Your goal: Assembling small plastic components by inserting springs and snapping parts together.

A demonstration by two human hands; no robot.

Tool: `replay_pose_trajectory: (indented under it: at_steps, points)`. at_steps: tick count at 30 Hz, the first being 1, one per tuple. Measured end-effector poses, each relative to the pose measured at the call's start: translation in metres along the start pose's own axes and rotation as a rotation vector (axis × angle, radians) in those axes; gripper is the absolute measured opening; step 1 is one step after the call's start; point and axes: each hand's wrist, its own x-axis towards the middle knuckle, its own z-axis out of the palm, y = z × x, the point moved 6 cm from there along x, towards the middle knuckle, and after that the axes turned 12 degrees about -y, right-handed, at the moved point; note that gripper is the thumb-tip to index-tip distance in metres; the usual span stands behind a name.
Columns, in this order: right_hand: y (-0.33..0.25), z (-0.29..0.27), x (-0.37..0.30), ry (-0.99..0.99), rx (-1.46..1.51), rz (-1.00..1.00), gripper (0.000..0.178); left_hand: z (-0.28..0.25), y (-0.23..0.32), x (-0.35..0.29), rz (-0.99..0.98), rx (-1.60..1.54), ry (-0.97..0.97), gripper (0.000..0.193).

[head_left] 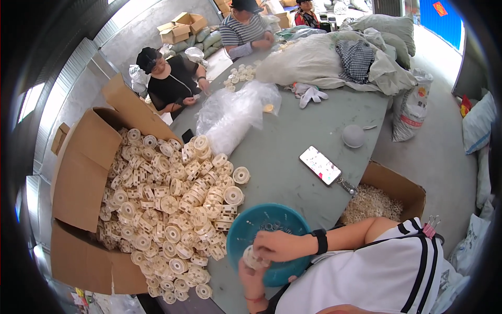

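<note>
My left hand (252, 281), with a red string at its wrist, is closed around a cream round plastic wheel-like part (254, 260). My right hand (276, 246), with a black band on its wrist, bends over the top of this part, fingers drawn together. What those fingertips hold, if anything, is hidden. Both hands are over the near side of a teal basin (241, 220), where small metal rings (272, 226) lie. To the left, a large heap of similar cream plastic parts (172, 204) spills from a tipped cardboard box (86, 167) onto the grey-green table (277, 157).
A lit phone (320, 165) and a grey dome-shaped object (353, 136) lie on the table's right. Clear plastic bags (240, 112) and white gloves (312, 95) lie farther back. A cardboard box of small pieces (408, 193) stands at right. Two people work across the table.
</note>
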Motion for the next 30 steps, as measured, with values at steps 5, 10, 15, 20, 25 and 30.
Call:
replay_pose_trajectory:
  at_steps: [5,10,15,20,25,30]
  points:
    - [0.018,0.000,0.003,-0.118,0.380,0.280,0.024,0.003,0.004,-0.004,-0.022,-0.605,-0.055,0.039]
    - [0.030,-0.009,-0.002,0.072,0.488,0.272,0.022,-0.001,0.010,0.004,0.129,-0.154,-0.074,0.014]
    - [0.027,-0.004,0.001,-0.056,0.615,0.300,0.018,0.005,0.004,0.016,-0.015,-0.810,-0.043,0.005]
    - [0.007,-0.005,-0.005,0.040,0.239,0.108,0.015,-0.015,-0.017,0.015,0.015,-0.589,0.175,0.008]
    - [0.026,-0.031,-0.016,0.049,0.625,0.277,0.013,-0.020,-0.007,0.005,0.041,-0.004,0.178,0.008]
    - [0.053,-0.103,-0.073,0.032,0.373,0.333,0.013,-0.060,-0.014,-0.055,-0.016,0.038,0.196,0.014]
